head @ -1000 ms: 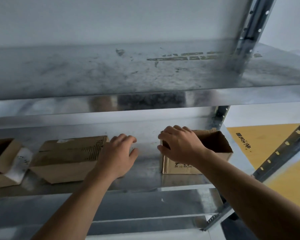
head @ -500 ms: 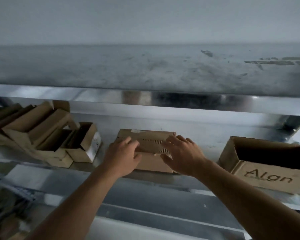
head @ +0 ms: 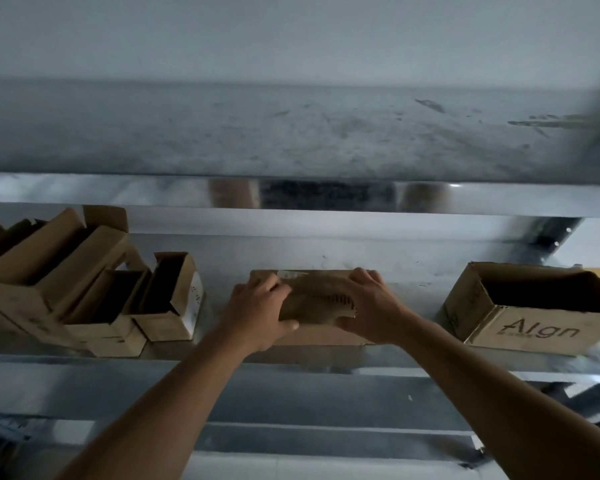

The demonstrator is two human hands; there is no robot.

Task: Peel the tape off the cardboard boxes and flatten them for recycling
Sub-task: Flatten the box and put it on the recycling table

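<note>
Gripping the closed box [head: 315,297] — left hand [head: 257,313], right hand [head: 373,306] — fingers curled over.

"Algn" printed dark on the front of the open cardboard box [head: 534,332] at right

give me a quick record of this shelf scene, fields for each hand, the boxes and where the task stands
left hand: grips the left end of the closed box, thumb at its front edge
right hand: grips the right end, fingers over the top
closed box: middle of the lower shelf, flaps shut, what looks like a pale tape strip at its far top edge
open box: to the right, apart, printed "Algn"
box pile: to the left, small open boxes heaped together
task state: tape not yet peeled, held box not flattened
</note>
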